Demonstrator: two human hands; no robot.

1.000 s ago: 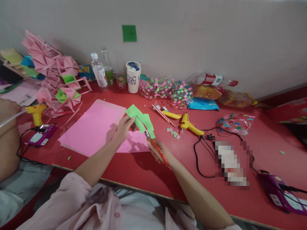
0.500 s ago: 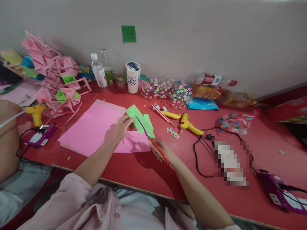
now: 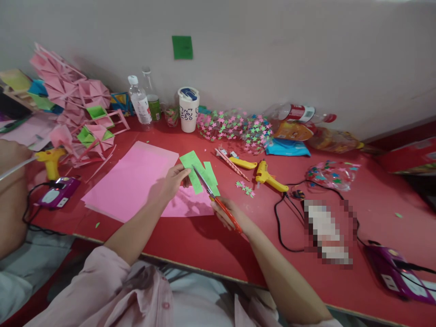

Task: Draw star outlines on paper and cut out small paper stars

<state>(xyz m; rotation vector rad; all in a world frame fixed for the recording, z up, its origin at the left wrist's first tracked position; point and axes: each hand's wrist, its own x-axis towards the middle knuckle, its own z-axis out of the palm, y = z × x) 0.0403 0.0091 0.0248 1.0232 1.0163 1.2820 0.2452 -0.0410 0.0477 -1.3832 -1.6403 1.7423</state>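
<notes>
My left hand (image 3: 176, 179) pinches a piece of green paper (image 3: 191, 160) by its left edge, above the pink sheets. In my right hand (image 3: 229, 212) is a pair of scissors (image 3: 223, 206) with red handles, the fingers wrapped around them. The blades point up and left and lie against the green paper. Another green strip (image 3: 210, 175) lies just right of the blades. Underneath, several pink paper sheets (image 3: 132, 177) are spread on the red table (image 3: 190, 240).
Right of the hands lie a yellow glue gun (image 3: 269, 177), a yellow cutter (image 3: 243, 163), pencils (image 3: 231, 163) and small paper stars (image 3: 244, 188). A white cup (image 3: 188, 111) and bottles (image 3: 139, 102) stand by the wall. Pink paper crafts (image 3: 75, 91) and another person's arm (image 3: 12, 195) are at left.
The green paper in my left hand has tilted slightly, and its lower part looks narrower beside the blades. Both hands stay in nearly the same place.
</notes>
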